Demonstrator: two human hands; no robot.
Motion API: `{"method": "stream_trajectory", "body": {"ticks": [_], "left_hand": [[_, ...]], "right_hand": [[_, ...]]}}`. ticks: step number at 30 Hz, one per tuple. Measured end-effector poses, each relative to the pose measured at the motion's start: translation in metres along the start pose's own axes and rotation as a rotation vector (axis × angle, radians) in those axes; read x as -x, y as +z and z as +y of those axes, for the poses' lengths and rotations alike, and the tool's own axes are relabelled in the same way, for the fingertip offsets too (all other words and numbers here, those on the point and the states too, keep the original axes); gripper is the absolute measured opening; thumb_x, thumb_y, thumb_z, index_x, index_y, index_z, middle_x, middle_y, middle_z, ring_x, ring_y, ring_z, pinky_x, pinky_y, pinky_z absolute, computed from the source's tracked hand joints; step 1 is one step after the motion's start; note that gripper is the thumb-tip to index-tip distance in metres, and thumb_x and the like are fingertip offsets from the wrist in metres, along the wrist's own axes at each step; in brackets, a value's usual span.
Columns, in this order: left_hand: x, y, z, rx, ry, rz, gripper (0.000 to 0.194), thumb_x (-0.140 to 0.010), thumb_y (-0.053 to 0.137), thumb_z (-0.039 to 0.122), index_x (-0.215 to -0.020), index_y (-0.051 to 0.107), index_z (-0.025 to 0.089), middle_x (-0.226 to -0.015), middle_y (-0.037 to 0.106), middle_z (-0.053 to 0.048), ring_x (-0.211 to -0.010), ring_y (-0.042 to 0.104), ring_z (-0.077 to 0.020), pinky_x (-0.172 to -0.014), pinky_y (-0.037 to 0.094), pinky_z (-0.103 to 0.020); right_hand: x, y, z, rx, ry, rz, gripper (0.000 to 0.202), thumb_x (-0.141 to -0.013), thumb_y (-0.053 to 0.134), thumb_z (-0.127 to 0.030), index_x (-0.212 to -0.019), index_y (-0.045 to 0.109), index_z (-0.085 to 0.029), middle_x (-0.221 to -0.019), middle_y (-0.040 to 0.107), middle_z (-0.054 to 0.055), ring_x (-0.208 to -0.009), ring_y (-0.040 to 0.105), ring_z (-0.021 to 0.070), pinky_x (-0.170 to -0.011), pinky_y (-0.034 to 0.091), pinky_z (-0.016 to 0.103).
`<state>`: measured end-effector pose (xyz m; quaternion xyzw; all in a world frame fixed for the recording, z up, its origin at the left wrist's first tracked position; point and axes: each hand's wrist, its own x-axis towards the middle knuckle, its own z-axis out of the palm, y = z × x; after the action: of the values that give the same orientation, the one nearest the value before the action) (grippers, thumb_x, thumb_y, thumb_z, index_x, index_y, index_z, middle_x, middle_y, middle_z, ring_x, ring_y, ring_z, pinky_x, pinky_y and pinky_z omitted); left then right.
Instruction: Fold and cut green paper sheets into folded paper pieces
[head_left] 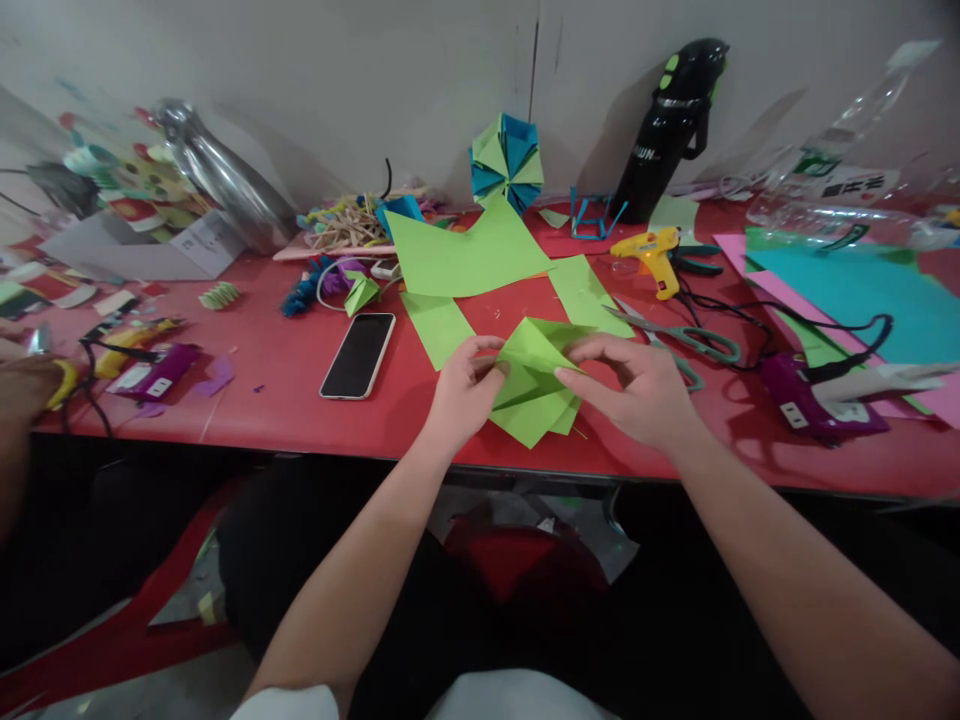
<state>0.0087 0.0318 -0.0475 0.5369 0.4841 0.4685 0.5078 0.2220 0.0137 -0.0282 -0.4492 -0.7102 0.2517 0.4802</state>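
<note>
Between my two hands is a folded piece of green paper (534,350), creased and partly raised, just above the table's front part. My left hand (471,388) pinches its left edge between thumb and fingers. On the opposite side, my right hand (634,388) grips the right edge with the thumb on top. Below the folded piece lie more green squares (531,420), partly covered by it. A large green sheet (465,255) with a cut-out edge rests behind the hands. Scissors (697,343) with grey-green handles lie just past my right hand.
A phone (358,356) lies left of my hands. Behind stand a blue-and-green paper ball (507,165) and a black bottle (671,130). A yellow glue gun (651,258), purple power strip (814,398) and coloured sheets (862,295) are rightward. Another person's hand (30,385) is far left.
</note>
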Motion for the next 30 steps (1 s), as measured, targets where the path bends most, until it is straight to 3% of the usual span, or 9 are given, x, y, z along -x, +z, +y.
{"method": "stream_trajectory", "body": {"ticks": [6, 10, 14, 18, 23, 27, 30], "left_hand": [[-0.001, -0.002, -0.001, 0.061, 0.01, -0.013, 0.028, -0.09, 0.061, 0.022, -0.118, 0.064, 0.026, -0.09, 0.071, -0.003, -0.068, 0.064, -0.015, -0.058, 0.05, -0.027], [-0.002, -0.001, 0.003, 0.156, 0.008, -0.003, 0.027, -0.089, 0.062, 0.021, -0.114, 0.069, 0.024, -0.102, 0.073, -0.006, -0.083, 0.068, -0.0175, -0.064, 0.053, -0.028], [0.0, 0.001, 0.008, 0.2, -0.06, -0.04, 0.021, -0.089, 0.064, 0.027, -0.107, 0.072, 0.022, -0.104, 0.075, -0.007, -0.088, 0.07, -0.0192, -0.068, 0.056, -0.028], [0.001, 0.001, 0.006, 0.169, -0.008, -0.116, 0.025, -0.091, 0.06, 0.027, -0.112, 0.074, 0.022, -0.108, 0.076, -0.007, -0.099, 0.071, -0.0225, -0.08, 0.057, -0.034], [0.001, 0.0, 0.006, -0.008, 0.128, -0.246, 0.029, -0.095, 0.056, 0.024, -0.119, 0.072, 0.024, -0.122, 0.073, -0.006, -0.121, 0.063, -0.026, -0.101, 0.05, -0.041], [0.004, 0.002, 0.01, -0.052, 0.108, -0.241, 0.032, -0.093, 0.055, 0.018, -0.12, 0.07, 0.026, -0.117, 0.073, -0.005, -0.113, 0.065, -0.0249, -0.096, 0.052, -0.04], [0.005, 0.005, 0.009, 0.049, 0.027, -0.281, 0.029, -0.095, 0.053, 0.02, -0.118, 0.069, 0.025, -0.106, 0.074, -0.006, -0.102, 0.069, -0.0235, -0.086, 0.056, -0.037]], "right_hand": [[0.003, 0.002, -0.005, 0.112, -0.093, -0.084, 0.008, -0.088, 0.074, -0.033, -0.086, 0.074, -0.026, -0.108, 0.074, 0.005, -0.105, 0.069, 0.0261, -0.095, 0.054, 0.046], [0.002, 0.002, 0.001, 0.186, -0.178, -0.088, 0.01, -0.09, 0.072, -0.036, -0.087, 0.075, -0.027, -0.115, 0.072, 0.007, -0.11, 0.065, 0.0279, -0.097, 0.05, 0.049], [0.001, 0.003, 0.003, 0.253, -0.225, -0.166, 0.018, -0.094, 0.067, -0.034, -0.11, 0.073, -0.028, -0.121, 0.07, 0.008, -0.117, 0.062, 0.0292, -0.101, 0.047, 0.051], [0.004, 0.005, -0.003, 0.267, -0.182, -0.252, 0.037, -0.093, 0.066, -0.033, -0.13, 0.062, -0.029, -0.13, 0.067, 0.009, -0.122, 0.058, 0.0316, -0.105, 0.044, 0.055], [0.004, 0.003, -0.008, 0.238, -0.101, -0.273, 0.035, -0.091, 0.068, -0.036, -0.125, 0.064, -0.028, -0.127, 0.066, 0.009, -0.121, 0.058, 0.032, -0.104, 0.045, 0.054], [0.004, 0.0, -0.007, 0.167, -0.057, -0.27, 0.028, -0.089, 0.07, -0.037, -0.115, 0.069, -0.027, -0.12, 0.069, 0.008, -0.118, 0.06, 0.031, -0.102, 0.048, 0.051], [0.004, 0.001, -0.008, 0.098, -0.036, -0.275, 0.028, -0.091, 0.069, -0.034, -0.117, 0.067, -0.027, -0.118, 0.07, 0.007, -0.112, 0.064, 0.0288, -0.098, 0.05, 0.046]]}}
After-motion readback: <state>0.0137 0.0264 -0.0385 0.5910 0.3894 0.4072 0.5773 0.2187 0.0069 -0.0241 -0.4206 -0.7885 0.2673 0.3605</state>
